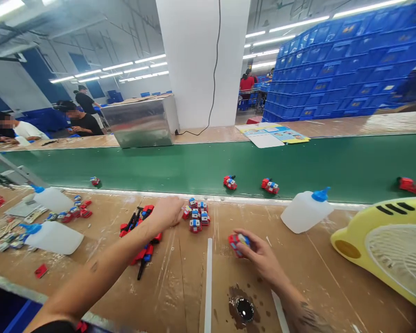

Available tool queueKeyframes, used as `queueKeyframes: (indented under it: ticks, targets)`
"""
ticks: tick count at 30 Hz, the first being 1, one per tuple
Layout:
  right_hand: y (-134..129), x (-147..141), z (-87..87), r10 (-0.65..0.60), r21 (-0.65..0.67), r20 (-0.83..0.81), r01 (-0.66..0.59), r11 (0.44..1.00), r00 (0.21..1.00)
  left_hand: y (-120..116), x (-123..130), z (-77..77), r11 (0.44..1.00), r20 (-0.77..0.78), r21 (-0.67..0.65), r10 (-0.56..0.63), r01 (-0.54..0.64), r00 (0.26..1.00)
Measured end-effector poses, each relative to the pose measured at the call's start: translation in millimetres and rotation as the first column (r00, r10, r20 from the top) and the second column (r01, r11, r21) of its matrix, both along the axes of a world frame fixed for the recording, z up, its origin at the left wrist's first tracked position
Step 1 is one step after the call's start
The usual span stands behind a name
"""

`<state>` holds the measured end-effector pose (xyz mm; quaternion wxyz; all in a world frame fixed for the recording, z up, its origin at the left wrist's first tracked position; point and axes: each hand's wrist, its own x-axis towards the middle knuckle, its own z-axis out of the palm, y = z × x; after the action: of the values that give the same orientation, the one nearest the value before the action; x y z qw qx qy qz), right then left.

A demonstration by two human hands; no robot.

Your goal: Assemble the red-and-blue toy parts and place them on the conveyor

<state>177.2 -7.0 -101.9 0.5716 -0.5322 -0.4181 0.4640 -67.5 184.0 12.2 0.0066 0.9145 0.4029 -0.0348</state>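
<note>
My right hand (258,254) grips a small red toy vehicle (238,243) with blue and yellow parts, thumb on the near side, above the brown bench. My left hand (168,212) is stretched forward, back of the hand up and fingers curled down. A small red and yellow toy piece (186,212) is right at its fingertips; whether they grip it is hidden. Touching that piece is a cluster of white, blue and red toy parts (195,225). Under and beside my left forearm lies a pile of red, black and blue toy parts (147,253).
A dark, wet round dish (244,309) is low in front. White bottles with blue caps stand right (307,212) and lie left (57,237). A yellow fan (384,245) stands at right. Toy vehicles (230,182) rest on the green belt (194,169). Co-workers sit beyond.
</note>
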Motion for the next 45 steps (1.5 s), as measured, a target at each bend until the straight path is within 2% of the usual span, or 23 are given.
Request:
queueKeyframes:
  ticks: [3, 6, 10, 12, 15, 17, 20, 23, 26, 29, 31, 35, 40, 42, 45]
  targets:
    - [-28, 11, -1.0, -0.149, -0.076, -0.265, 0.133, 0.988, 0.953, -41, -62, -19.3, 1.0, -0.145, 0.012, 0.003, -0.002, 0.989]
    - [-42, 8, 1.3, -0.194, -0.101, -0.362, 0.169, 0.981, 0.912, -51, -84, -40.9, 0.999, -0.22, 0.042, 0.009, 0.0, 0.975]
    - [-50, -6, 6.6, -0.16, -0.065, -0.425, 0.147, 0.987, 0.891, -47, -74, -54.6, 0.999, -0.257, 0.033, -0.013, 0.022, 0.966]
    - [-57, -12, 10.1, -0.108, -0.039, -0.466, 0.102, 0.994, 0.878, -54, -62, -57.7, 0.997, -0.27, 0.001, -0.069, 0.072, 0.96]
    - [-69, -18, 15.2, -0.009, 0.025, -0.545, 0.027, 0.999, 0.839, -80, -47, -63.3, 0.975, -0.28, -0.068, -0.223, 0.213, 0.934]
    - [-77, -21, 16.7, 0.028, 0.051, -0.578, 0.002, 0.999, 0.816, -98, -44, -69.7, 0.931, -0.255, -0.11, -0.364, 0.348, 0.896]
    - [-86, -23, 13.3, 0.039, 0.076, -0.579, 0.007, 0.997, 0.815, -114, -52, -85.9, 0.885, -0.174, -0.061, -0.465, 0.461, 0.868]
    - [-91, -22, 6.5, 0.051, 0.109, -0.513, 0.005, 0.994, 0.857, -118, -67, -107.5, 0.917, -0.022, 0.105, -0.385, 0.385, 0.923]
    - [-92, -21, 3.8, 0.041, 0.112, -0.445, 0.01, 0.994, 0.895, -122, -80, -123.5, 0.94, 0.178, 0.221, -0.301, 0.26, 0.937]
    - [-93, -19, 7.8, 0.061, 0.113, -0.463, -0.009, 0.994, 0.884, -129, -86, -124.9, 0.974, 0.308, 0.172, -0.194, 0.146, 0.932]
    - [-94, -16, 11.2, 0.073, 0.101, -0.484, -0.027, 0.994, 0.872, -134, -87, -120.0, 0.984, 0.325, 0.139, -0.156, 0.116, 0.933]
    - [-103, -6, 9.7, -0.013, 0.043, -0.507, 0.04, 0.998, 0.862, -144, -90, -113.6, 0.964, 0.302, 0.175, -0.245, 0.199, 0.921]
    - [-115, 1, -2.6, -0.106, 0.016, -0.54, 0.136, 0.991, 0.835, -163, -100, -118.0, 0.954, 0.366, 0.171, -0.293, 0.246, 0.883]
    - [-118, 2, -5.2, -0.118, 0.011, -0.535, 0.147, 0.989, 0.836, -167, -105, -117.7, 0.958, 0.372, 0.148, -0.283, 0.245, 0.884]
    - [-120, 3, -5.4, -0.141, 0.002, -0.517, 0.166, 0.986, 0.844, -166, -111, -113.4, 0.979, 0.356, 0.069, -0.206, 0.194, 0.912]
